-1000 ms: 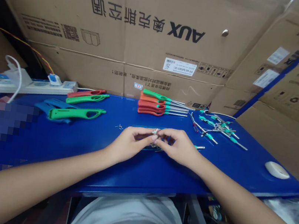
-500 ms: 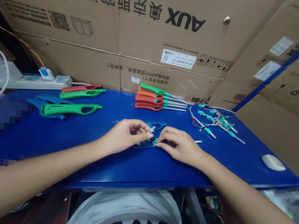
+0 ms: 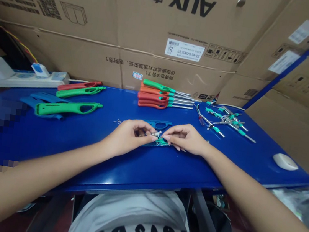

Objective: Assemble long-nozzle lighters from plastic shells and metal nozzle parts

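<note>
My left hand (image 3: 130,136) pinches a small clear part with a whitish tip (image 3: 156,133) between thumb and fingers. Just to its right, my right hand (image 3: 186,138) is closed at the fingertips beside a small green piece with thin wires (image 3: 162,141); what the fingertips grip is too small to make out. Under both hands lies a blue handle shell (image 3: 165,125) on the blue table (image 3: 90,172), partly covered by the fingers. Tiny metal bits (image 3: 117,121) lie left of my left hand.
Red, orange and green lighters (image 3: 153,97) are stacked at the back centre. Metal rods with green parts (image 3: 230,121) lie behind right, a white mouse (image 3: 285,161) far right. Green shells (image 3: 68,109) and a power strip (image 3: 17,80) are left; cardboard (image 3: 126,30) stands behind.
My right fingertips have risen from the green piece towards the part in my left hand. The green piece and its wires show more. The view has shifted slightly.
</note>
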The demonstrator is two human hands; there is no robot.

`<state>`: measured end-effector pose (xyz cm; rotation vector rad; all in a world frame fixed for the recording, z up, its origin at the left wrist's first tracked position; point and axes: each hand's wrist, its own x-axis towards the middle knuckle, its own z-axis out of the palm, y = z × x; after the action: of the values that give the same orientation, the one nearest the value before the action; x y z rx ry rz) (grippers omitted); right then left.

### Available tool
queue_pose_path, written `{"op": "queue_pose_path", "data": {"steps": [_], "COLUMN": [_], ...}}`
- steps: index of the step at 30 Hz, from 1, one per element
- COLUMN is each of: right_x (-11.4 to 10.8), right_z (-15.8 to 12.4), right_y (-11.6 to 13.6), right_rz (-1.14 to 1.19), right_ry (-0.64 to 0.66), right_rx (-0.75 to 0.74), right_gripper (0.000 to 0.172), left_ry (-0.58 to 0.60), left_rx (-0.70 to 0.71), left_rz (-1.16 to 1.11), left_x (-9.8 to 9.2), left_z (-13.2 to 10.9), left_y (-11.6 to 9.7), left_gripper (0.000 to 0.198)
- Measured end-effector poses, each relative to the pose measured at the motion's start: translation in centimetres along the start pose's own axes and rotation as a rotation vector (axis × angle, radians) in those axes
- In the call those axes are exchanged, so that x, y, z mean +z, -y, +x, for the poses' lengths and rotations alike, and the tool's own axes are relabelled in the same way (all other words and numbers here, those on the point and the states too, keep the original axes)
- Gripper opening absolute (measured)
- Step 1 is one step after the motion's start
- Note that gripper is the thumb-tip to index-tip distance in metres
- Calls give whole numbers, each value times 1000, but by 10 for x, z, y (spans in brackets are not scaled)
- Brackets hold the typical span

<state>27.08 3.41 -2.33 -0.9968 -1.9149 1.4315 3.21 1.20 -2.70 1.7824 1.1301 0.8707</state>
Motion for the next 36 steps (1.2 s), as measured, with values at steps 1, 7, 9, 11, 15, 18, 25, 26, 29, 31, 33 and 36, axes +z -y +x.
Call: {"op": "queue_pose_path", "data": {"steps": [1, 7, 9, 11, 15, 18, 25, 26, 29, 31, 33, 36], "right_x": [0, 2, 3, 4, 4, 4, 5, 5, 5, 5, 5, 6], "right_z": [0, 0, 0, 0, 0, 0, 0, 0, 0, 0, 0, 0], "right_y": [1, 1, 0, 0, 1, 0, -2, -2, -2, -2, -2, -1], "right_rz": [-9, -3, 9, 10, 2, 6, 8, 10, 11, 10, 6, -8], "right_ry": [4, 1, -6, 5, 8, -10, -37, -40, -31, -17, -13, -26], "right_rx": [-8, -31, -40, -45, -60, -65, -37, -34, -33, -34, -44, -64], "right_gripper": [39, 38, 38, 37, 36, 37, 38, 38, 37, 37, 37, 37], "left_ry": [-7, -19, -20, -25, -27, -26, -33, -32, -31, -33, -33, -23], "left_rx": [5, 23, 19, 16, 14, 11, 25, 27, 26, 21, 18, 19], "left_rz": [6, 66, 93, 107, 121, 132, 152, 156, 160, 157, 154, 155], "left_x": [0, 0, 0, 0, 0, 0, 1, 1, 1, 1, 1, 1], "left_z": [0, -2, -3, -3, -4, -4, -3, -3, -3, -4, -4, -4], "left_y": [0, -2, -3, -5, -7, -6, -4, -4, -4, -4, -4, -5], "left_gripper": [35, 33, 33, 32, 31, 29, 29, 28, 27, 27, 28, 27]}}
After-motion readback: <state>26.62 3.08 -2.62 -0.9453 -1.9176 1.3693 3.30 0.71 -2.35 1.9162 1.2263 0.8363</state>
